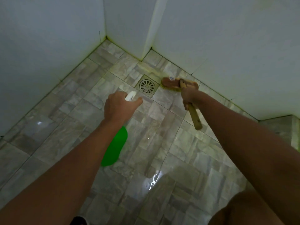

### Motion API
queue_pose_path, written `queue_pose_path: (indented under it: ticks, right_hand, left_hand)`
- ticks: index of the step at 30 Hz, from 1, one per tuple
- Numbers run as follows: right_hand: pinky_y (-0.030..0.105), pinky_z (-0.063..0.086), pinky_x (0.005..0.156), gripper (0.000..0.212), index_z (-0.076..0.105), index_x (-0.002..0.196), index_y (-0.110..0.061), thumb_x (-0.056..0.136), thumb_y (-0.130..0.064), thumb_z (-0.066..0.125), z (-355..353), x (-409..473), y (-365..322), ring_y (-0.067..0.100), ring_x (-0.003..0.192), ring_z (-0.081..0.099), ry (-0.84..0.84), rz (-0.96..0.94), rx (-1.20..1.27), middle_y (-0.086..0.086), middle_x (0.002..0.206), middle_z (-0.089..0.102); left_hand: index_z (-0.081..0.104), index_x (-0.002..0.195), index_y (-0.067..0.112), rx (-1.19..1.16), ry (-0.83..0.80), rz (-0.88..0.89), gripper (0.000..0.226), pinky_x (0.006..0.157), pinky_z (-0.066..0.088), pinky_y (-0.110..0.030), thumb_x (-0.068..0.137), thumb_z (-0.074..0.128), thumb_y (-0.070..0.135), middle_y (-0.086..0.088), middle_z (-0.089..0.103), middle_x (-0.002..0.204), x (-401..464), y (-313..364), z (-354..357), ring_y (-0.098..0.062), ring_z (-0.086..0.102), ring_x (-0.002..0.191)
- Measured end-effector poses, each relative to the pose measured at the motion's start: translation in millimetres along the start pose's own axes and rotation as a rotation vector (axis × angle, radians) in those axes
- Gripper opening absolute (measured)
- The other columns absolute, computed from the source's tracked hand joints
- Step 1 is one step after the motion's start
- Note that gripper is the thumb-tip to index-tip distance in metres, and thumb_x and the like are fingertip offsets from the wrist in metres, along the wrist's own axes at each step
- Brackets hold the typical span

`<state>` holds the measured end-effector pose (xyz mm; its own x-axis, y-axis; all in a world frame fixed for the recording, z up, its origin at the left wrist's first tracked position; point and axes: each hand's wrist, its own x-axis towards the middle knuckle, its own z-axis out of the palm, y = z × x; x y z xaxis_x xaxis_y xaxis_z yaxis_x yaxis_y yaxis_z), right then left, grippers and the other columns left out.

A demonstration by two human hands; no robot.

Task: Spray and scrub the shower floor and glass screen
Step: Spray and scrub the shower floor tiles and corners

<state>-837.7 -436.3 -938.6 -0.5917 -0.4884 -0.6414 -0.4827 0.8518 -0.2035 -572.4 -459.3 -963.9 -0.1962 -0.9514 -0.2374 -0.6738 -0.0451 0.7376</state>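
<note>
My left hand [119,107] grips a green spray bottle [115,147] by its neck, and the white nozzle [130,96] points toward the drain. My right hand [189,96] holds the wooden handle of a scrub brush [176,84]. The brush head lies with its bristles on the wet grey tiled floor [162,143], just right of the drain and close to the wall. The handle's free end sticks out behind my hand. No glass screen shows in this view.
A square metal drain [147,86] sits in the floor between my hands. White walls [227,46] meet in a corner at the back, with yellowish grime along the floor joint. A low tiled step [279,129] stands at the right. My knee shows at bottom right.
</note>
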Motion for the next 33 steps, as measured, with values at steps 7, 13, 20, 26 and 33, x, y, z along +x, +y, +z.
queue_pose_path:
  ticks: [7,13,20,26,33]
  right_hand:
    - [0.03,0.05,0.065,0.024,0.057,0.115,0.006,0.091,0.004,0.054,4,19,-90,0.032,0.097,0.064,0.038,-0.166,-0.053,0.016,0.095,0.061]
    - [0.042,0.054,0.055,0.021,0.042,0.096,-0.013,0.102,-0.011,0.022,58,-12,-78,0.023,0.053,0.049,-0.079,-0.253,-0.072,0.015,0.08,0.049]
    - [0.036,0.042,0.072,0.033,0.057,0.124,0.008,0.092,-0.001,0.057,20,28,-136,0.025,0.088,0.047,0.027,-0.267,-0.417,0.022,0.119,0.061]
    - [0.037,0.05,0.049,0.017,0.043,0.112,-0.014,0.105,-0.025,0.032,38,-3,-91,0.021,0.05,0.048,-0.099,-0.276,-0.264,0.014,0.071,0.047]
    - [0.021,0.036,0.042,0.064,0.048,0.081,-0.007,0.094,-0.067,0.031,42,-15,-95,0.016,0.038,0.038,-0.072,-0.206,-0.114,0.009,0.055,0.042]
  left_hand:
    - [0.042,0.058,0.018,-0.031,-0.001,0.103,0.057,0.061,0.035,-0.033,0.082,0.08,0.053,-0.004,0.051,0.061,3,-16,1,-0.025,0.052,0.062]
    - [0.042,0.059,0.017,-0.071,-0.001,0.07,0.056,0.062,0.036,-0.033,0.082,0.081,0.05,-0.002,0.049,0.059,11,-23,-13,-0.026,0.052,0.064]
    - [0.047,0.062,0.019,-0.092,-0.005,0.058,0.052,0.065,0.042,-0.037,0.08,0.081,0.054,-0.003,0.055,0.067,14,-30,-21,-0.032,0.06,0.077]
    - [0.045,0.062,0.017,-0.102,0.047,0.026,0.055,0.059,0.038,-0.034,0.08,0.084,0.05,-0.006,0.057,0.067,13,-34,-34,-0.024,0.053,0.064]
    - [0.04,0.057,0.017,-0.091,0.135,-0.073,0.06,0.059,0.032,-0.032,0.078,0.085,0.051,0.001,0.045,0.059,19,-54,-63,-0.023,0.048,0.06]
